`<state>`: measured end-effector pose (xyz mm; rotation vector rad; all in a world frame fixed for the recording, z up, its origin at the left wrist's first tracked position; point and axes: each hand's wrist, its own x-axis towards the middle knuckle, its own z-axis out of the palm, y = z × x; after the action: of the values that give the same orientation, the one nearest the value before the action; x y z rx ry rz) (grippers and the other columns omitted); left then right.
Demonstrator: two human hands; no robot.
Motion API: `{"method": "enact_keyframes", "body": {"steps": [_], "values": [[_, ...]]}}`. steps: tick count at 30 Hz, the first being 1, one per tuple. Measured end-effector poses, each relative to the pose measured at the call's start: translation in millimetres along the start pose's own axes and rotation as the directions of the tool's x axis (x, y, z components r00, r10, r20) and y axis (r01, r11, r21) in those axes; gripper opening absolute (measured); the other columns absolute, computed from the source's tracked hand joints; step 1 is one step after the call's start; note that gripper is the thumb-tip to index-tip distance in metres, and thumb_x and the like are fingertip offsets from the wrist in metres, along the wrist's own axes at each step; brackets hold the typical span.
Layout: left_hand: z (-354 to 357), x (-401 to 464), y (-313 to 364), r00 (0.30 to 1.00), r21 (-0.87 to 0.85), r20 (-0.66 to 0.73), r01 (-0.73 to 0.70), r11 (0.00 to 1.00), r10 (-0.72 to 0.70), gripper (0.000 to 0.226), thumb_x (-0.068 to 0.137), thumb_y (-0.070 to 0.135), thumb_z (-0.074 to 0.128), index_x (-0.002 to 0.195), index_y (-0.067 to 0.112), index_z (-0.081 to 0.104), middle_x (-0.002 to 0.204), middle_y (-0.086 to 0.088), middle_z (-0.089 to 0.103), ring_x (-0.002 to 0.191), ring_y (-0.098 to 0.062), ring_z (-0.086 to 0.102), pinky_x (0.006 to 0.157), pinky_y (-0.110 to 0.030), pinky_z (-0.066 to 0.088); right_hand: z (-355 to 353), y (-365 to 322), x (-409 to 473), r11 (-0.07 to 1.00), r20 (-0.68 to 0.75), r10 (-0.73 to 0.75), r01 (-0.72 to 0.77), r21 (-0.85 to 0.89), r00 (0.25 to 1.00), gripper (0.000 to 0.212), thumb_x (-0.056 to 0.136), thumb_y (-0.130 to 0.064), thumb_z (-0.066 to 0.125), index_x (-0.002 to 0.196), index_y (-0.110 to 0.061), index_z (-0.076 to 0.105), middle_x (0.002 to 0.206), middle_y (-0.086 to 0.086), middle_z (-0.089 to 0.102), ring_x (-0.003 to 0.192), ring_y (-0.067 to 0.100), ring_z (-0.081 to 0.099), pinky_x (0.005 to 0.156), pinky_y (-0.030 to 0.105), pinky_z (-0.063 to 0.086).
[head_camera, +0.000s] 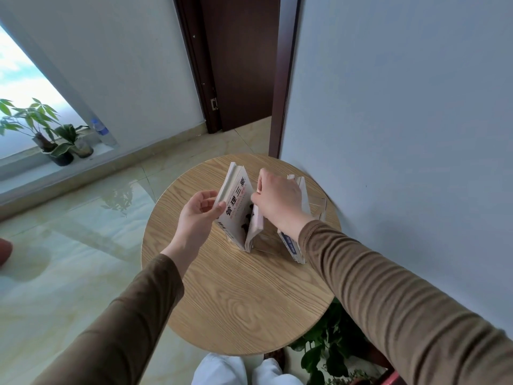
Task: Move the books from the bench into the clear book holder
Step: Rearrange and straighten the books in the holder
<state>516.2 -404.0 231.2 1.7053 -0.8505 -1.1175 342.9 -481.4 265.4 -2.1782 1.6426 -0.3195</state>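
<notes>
A clear book holder (265, 241) stands on a round wooden table (236, 295). In its left slot leans a white book (238, 201) with large black characters on the cover, tilted left. My left hand (198, 215) touches that book's left edge with thumb and fingers. My right hand (277, 200) pinches the top of a thinner white book (256, 222) just right of it. A book with a blue spine (290, 245) stands further right in the holder, partly hidden by my right wrist.
The table sits against a white wall (402, 134) on its right. A leafy plant (330, 348) grows below the table's near right edge. Potted plants (59, 147) and a water bottle (102, 133) stand on a window sill at left. A dark door frame (280, 79) rises behind.
</notes>
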Motion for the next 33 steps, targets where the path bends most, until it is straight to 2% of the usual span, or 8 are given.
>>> {"method": "enact_keyframes", "body": {"steps": [4, 6, 9, 13, 17, 22, 28, 33], "values": [[-2, 1, 2, 1.0, 0.027, 0.002, 0.009, 1.0, -0.009, 0.033, 0.095, 0.022, 0.074, 0.127, 0.017, 0.065, 0.123, -0.01, 0.07, 0.115, -0.03, 0.067, 0.077, -0.023, 0.053, -17, -2, -4, 0.997, -0.05, -0.035, 0.038, 0.071, 0.998, 0.02, 0.091, -0.014, 0.06, 0.104, -0.016, 0.045, 0.069, -0.009, 0.051, 0.058, 0.01, 0.048, 0.072, 0.036, 0.044], [-4, 0, 10, 0.998, 0.097, -0.03, -0.052, 0.994, 0.055, 0.038, 0.094, 0.025, 0.075, 0.13, 0.019, 0.064, 0.129, -0.003, 0.067, 0.122, -0.027, 0.063, 0.094, -0.035, 0.057, -39, -4, -6, 0.994, -0.087, -0.077, 0.084, 0.075, 0.993, 0.027, 0.093, -0.019, 0.062, 0.115, -0.016, 0.046, 0.073, -0.007, 0.06, 0.061, 0.012, 0.055, 0.062, 0.033, 0.04], [-5, -4, 40, 0.978, 0.158, 0.015, -0.209, 0.965, 0.209, 0.051, 0.091, 0.036, 0.075, 0.14, 0.027, 0.061, 0.141, 0.008, 0.063, 0.132, -0.012, 0.056, 0.114, -0.043, 0.046, -78, -10, -7, 0.984, -0.069, -0.139, 0.145, 0.105, 0.988, 0.031, 0.095, -0.029, 0.063, 0.122, -0.023, 0.049, 0.085, -0.006, 0.074, 0.074, 0.015, 0.068, 0.067, 0.033, 0.047], [-6, -12, 103, 0.918, 0.128, 0.175, -0.38, 0.916, 0.357, 0.065, 0.084, 0.047, 0.072, 0.145, 0.031, 0.056, 0.146, 0.008, 0.062, 0.136, -0.008, 0.056, 0.12, -0.045, 0.041, -134, -24, -9, 0.958, -0.054, -0.218, 0.224, 0.178, 0.974, 0.019, 0.095, -0.035, 0.065, 0.114, -0.032, 0.065, 0.081, -0.01, 0.075, 0.07, 0.007, 0.068, 0.057, 0.024, 0.042], [-12, -21, 151, 0.877, 0.006, 0.207, -0.444, 0.896, 0.434, 0.057, 0.084, 0.039, 0.074, 0.138, 0.023, 0.064, 0.118, 0.005, 0.078, 0.118, -0.013, 0.07, 0.109, -0.048, 0.053, -164, -36, -5, 0.936, -0.057, -0.29, 0.296, 0.193, 0.955, 0.013, 0.093, -0.038, 0.069, 0.105, -0.038, 0.075, 0.074, -0.019, 0.066, 0.069, -0.003, 0.059, 0.06, 0.021, 0.038], [-31, -36, 167, 0.871, 0.039, 0.12, -0.484, 0.874, 0.477, 0.003, 0.096, 0.017, 0.068, 0.096, 0.015, 0.071, 0.091, -0.001, 0.082, 0.093, -0.023, 0.079, 0.081, -0.049, 0.065, -179, -46, 9, 0.888, -0.028, -0.33, 0.32, 0.33, 0.944, 0.011, 0.09, -0.039, 0.073, 0.09, -0.03, 0.08, 0.08, -0.016, 0.076, 0.079, 0.005, 0.068, 0.072, 0.031, 0.053], [-47, -65, 139, 0.863, -0.069, -0.128, -0.499, 0.864, 0.489, 0.012, 0.099, 0.011, 0.065, 0.088, 0.016, 0.063, 0.092, -0.001, 0.083, 0.088, -0.016, 0.08, 0.065, -0.023, 0.061, -166, -40, 38, 0.761, -0.057, -0.343, 0.314, 0.568, 0.937, 0.014, 0.082, -0.039, 0.079, 0.08, -0.027, 0.072, 0.086, 0.0, 0.078, 0.091, 0.023, 0.073, 0.09, 0.048, 0.059], [-33, -82, 90, 0.868, -0.036, -0.155, -0.483, 0.875, 0.472, 0.021, 0.097, 0.009, 0.066, 0.084, 0.026, 0.066, 0.093, 0.0, 0.081, 0.089, -0.018, 0.079, 0.069, -0.026, 0.062, -126, -38, 58, 0.674, 0.058, -0.4, 0.25, 0.695, 0.915, 0.01, 0.088, -0.022, 0.076, 0.081, -0.021, 0.07, 0.081, -0.005, 0.072, 0.084, 0.007, 0.068, 0.083, 0.03, 0.058]]}}
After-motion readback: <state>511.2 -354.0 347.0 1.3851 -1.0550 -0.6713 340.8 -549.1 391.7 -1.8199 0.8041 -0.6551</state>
